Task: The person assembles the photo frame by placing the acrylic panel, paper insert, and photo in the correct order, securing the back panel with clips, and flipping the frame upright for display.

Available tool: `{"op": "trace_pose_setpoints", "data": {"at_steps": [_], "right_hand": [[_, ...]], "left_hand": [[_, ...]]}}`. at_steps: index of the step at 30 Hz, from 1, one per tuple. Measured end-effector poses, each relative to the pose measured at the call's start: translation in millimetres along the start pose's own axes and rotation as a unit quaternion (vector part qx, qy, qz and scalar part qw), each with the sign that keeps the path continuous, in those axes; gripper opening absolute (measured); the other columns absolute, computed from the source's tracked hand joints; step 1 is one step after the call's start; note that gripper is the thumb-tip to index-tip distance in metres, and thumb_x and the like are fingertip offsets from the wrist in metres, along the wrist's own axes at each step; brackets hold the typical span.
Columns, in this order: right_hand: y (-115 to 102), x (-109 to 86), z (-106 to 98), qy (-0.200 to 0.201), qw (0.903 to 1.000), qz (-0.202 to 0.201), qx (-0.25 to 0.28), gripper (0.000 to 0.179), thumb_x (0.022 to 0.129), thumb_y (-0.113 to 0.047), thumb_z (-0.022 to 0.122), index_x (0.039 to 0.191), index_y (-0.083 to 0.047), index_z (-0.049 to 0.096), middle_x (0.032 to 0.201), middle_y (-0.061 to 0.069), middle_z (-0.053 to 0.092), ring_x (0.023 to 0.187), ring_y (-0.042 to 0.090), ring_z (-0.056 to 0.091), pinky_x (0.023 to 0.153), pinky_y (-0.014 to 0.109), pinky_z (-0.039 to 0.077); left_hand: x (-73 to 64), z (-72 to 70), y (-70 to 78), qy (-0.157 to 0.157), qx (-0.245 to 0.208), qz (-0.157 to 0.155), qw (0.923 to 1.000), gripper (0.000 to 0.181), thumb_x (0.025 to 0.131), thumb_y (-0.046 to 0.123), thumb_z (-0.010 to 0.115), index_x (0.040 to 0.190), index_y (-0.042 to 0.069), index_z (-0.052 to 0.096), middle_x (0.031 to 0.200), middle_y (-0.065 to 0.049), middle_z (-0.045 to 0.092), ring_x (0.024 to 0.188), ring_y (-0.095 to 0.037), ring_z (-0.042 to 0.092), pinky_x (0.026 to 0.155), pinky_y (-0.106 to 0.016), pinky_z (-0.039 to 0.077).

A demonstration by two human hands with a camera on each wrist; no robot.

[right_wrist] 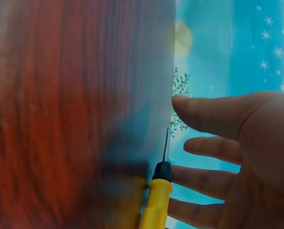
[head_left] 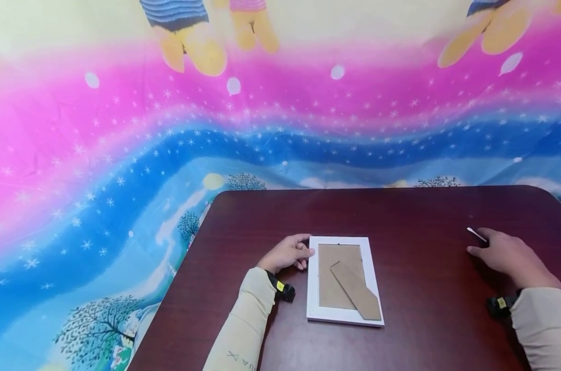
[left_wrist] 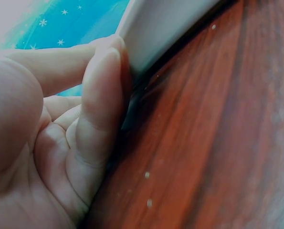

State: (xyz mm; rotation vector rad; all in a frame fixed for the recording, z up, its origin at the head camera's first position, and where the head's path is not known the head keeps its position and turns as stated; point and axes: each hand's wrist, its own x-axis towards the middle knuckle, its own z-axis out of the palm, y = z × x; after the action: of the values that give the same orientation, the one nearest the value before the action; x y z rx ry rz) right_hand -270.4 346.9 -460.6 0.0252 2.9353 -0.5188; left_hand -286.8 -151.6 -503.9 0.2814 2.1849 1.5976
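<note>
A white picture frame lies back side up on the dark table, showing its brown backing board and a slanted easel stand. My left hand pinches the frame's left edge near the far corner; the left wrist view shows thumb and finger together at the white edge. Over on the right, my right hand is beside a screwdriver with a yellow handle, black collar and thin metal shaft. Its thumb and fingers are spread out behind the screwdriver in the right wrist view. In the head view only the light end shows past the fingers.
The reddish-brown wooden table has rounded far corners. A printed cloth backdrop in pink and blue hangs close behind it. Black straps with small devices circle both wrists, over light sleeves.
</note>
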Motion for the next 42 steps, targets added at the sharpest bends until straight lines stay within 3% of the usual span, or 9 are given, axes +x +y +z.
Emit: {"op": "trace_pose_setpoints", "data": {"at_steps": [6,9,14,21,28,37,42], "right_hand": [[13,0.4,2,0.047,0.9982,0.037,-0.008,0.069,0.087,-0.019,0.07,0.13,0.022,0.035,0.117,0.047,0.039,0.104,0.063,0.038,0.083,0.071,0.037],[18,2.8,0,0.073,0.9963,0.045,-0.008,0.068,0.085,-0.016,0.071,0.129,0.021,0.036,0.117,0.047,0.039,0.105,0.063,0.037,0.086,0.072,0.035],[18,7.6,0,0.084,0.9957,0.039,0.003,0.065,0.084,-0.014,0.072,0.128,0.022,0.039,0.114,0.045,0.042,0.102,0.061,0.039,0.085,0.072,0.036],[11,8.1,-1,0.079,0.9969,-0.002,0.003,0.061,0.084,-0.013,0.071,0.124,0.023,0.042,0.112,0.044,0.045,0.101,0.06,0.042,0.082,0.071,0.037],[17,3.1,-2,0.063,0.998,-0.003,-0.005,0.06,0.083,-0.013,0.073,0.122,0.023,0.045,0.112,0.044,0.045,0.097,0.058,0.044,0.08,0.07,0.039],[15,7.2,-4,0.036,0.9988,-0.032,0.007,0.062,0.083,-0.017,0.074,0.122,0.022,0.046,0.11,0.043,0.048,0.09,0.053,0.048,0.074,0.067,0.042],[17,8.1,-1,0.038,0.9993,-0.005,-0.003,0.059,0.081,-0.014,0.075,0.119,0.022,0.047,0.108,0.042,0.048,0.091,0.054,0.047,0.076,0.067,0.041]], "left_hand": [[-1.6,3.1,-1.2,-0.001,0.001,0.001,1.0,0.063,0.094,0.015,0.067,0.148,0.003,0.037,0.074,-0.009,0.061,0.057,-0.018,0.059,0.055,-0.033,0.056],[-0.3,2.0,-0.6,0.001,0.002,0.001,1.0,0.063,0.093,0.015,0.068,0.148,0.003,0.038,0.075,-0.009,0.062,0.056,-0.019,0.06,0.055,-0.032,0.056],[0.1,-3.8,2.1,-0.001,0.003,-0.001,1.0,0.064,0.093,0.016,0.068,0.148,0.004,0.038,0.076,-0.01,0.063,0.057,-0.019,0.06,0.056,-0.033,0.057],[-2.2,-7.2,3.7,0.002,0.006,0.001,1.0,0.063,0.094,0.015,0.068,0.148,0.003,0.037,0.076,-0.011,0.062,0.056,-0.019,0.06,0.054,-0.032,0.056],[-0.9,0.2,0.1,-0.004,0.002,0.007,1.0,0.063,0.094,0.015,0.067,0.148,0.002,0.037,0.076,-0.01,0.063,0.056,-0.018,0.059,0.054,-0.031,0.056],[-5.0,-4.2,5.2,0.0,0.01,0.001,0.9999,0.064,0.094,0.015,0.066,0.149,0.003,0.035,0.075,-0.009,0.062,0.056,-0.018,0.059,0.055,-0.032,0.056],[-2.6,-1.5,1.7,-0.006,0.004,0.003,1.0,0.064,0.095,0.015,0.066,0.149,0.002,0.035,0.075,-0.009,0.062,0.057,-0.018,0.059,0.055,-0.032,0.056]]}}
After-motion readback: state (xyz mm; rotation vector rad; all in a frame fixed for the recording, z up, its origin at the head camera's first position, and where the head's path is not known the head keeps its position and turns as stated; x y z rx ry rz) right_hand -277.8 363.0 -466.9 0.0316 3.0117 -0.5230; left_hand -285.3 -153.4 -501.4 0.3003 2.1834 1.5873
